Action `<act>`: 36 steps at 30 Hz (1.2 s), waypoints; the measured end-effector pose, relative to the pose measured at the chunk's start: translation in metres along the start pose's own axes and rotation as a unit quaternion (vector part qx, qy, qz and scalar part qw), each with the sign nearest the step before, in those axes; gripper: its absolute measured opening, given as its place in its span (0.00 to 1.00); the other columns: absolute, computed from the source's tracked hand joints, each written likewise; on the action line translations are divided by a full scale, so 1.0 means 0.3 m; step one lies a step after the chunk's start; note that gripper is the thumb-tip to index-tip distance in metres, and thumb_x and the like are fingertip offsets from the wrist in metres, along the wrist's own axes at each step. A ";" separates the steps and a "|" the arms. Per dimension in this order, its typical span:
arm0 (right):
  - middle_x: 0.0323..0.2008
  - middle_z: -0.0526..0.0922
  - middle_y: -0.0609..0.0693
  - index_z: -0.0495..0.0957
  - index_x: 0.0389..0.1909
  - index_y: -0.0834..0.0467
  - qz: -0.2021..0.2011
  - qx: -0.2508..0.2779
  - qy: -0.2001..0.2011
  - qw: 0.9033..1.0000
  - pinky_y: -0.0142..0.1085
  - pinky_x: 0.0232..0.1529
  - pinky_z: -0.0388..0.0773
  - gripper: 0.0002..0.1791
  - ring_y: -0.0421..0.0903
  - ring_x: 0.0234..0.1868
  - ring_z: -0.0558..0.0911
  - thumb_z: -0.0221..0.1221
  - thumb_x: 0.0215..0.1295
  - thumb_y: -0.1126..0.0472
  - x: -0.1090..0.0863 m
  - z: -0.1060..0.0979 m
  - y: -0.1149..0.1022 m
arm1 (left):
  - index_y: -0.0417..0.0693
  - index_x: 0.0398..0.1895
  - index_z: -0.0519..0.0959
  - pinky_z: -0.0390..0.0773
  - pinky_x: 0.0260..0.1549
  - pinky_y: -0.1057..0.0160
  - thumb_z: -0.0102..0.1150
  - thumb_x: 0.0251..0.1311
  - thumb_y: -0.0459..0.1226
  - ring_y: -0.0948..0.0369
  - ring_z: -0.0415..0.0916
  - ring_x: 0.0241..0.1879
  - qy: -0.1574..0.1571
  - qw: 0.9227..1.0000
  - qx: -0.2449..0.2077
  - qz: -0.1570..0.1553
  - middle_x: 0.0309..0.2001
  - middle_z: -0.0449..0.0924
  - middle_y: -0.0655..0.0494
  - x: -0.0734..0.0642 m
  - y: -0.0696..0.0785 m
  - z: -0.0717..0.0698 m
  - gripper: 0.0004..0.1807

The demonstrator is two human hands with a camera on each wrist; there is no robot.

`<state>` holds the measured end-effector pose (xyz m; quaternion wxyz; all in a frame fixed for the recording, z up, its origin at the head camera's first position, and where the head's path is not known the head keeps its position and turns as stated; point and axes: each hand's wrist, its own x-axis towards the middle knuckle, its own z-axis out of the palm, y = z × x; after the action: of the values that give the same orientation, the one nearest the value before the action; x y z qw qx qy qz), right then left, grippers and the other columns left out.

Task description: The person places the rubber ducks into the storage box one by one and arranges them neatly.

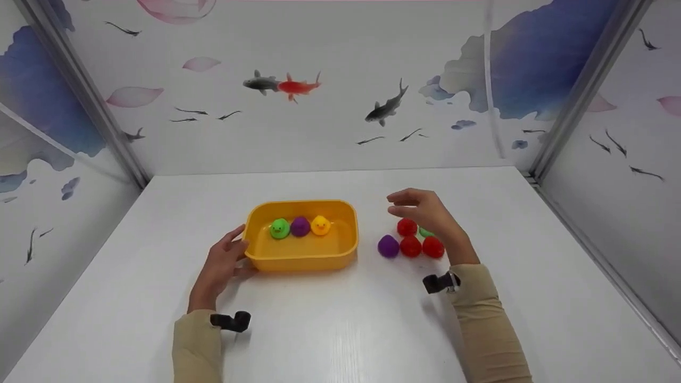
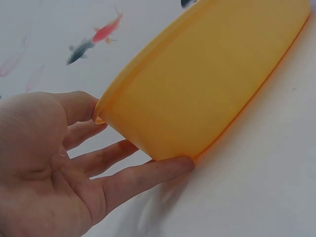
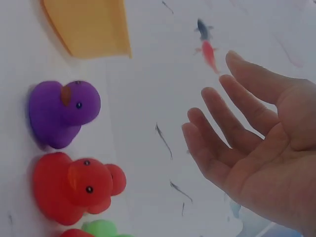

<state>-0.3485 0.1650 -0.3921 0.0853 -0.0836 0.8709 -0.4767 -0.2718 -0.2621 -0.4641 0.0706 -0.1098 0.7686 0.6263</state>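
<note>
The tub (image 1: 303, 263) sits on the desk (image 1: 340, 319), left of centre, its long axis running left to right and its rim facing up. In it a green duck (image 1: 280, 229), a purple duck (image 1: 300, 226) and a yellow duck (image 1: 321, 225) stand in a row along that axis; the green and yellow bills point towards the person, but I cannot tell the purple one's facing.

The left hand (image 1: 221, 263) touches the tub's left end, its fingers (image 2: 148, 175) fairly straight and fanned along the outside, from rim to base. The right hand (image 1: 425, 210) hangs above the loose ducks, fingers relaxed, a little apart and holding nothing.

Beneath it, right of the tub, a second purple duck (image 1: 388, 247) stands nearest the tub, with two red ducks (image 1: 410, 247) beside it in the near row. Behind these are a third red duck (image 1: 407, 227) and another green duck (image 1: 426, 232), partly covered by the right hand and wrist. The tub's right wall stands between this group and the row inside. Fish-patterned walls (image 1: 330, 138) enclose the desk, and each sleeve (image 1: 481, 314) carries a black camera (image 1: 437, 283) at the cuff.
</note>
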 end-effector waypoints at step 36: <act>0.75 0.61 0.62 0.75 0.65 0.53 0.094 -0.082 0.016 0.992 0.61 0.74 0.62 0.29 0.63 0.75 0.60 0.65 0.65 0.47 0.059 -0.013 0.235 | 0.61 0.81 0.50 0.85 0.53 0.58 0.43 0.78 0.46 0.49 0.75 0.64 -0.004 1.000 -0.005 0.009 0.74 0.64 0.45 -0.007 -0.001 -0.008 0.32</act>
<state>-0.3711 0.2015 -0.4509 0.1091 -0.0002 0.9125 -0.3943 -0.2697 -0.2644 -0.4633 0.0675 -0.1004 0.7661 0.6312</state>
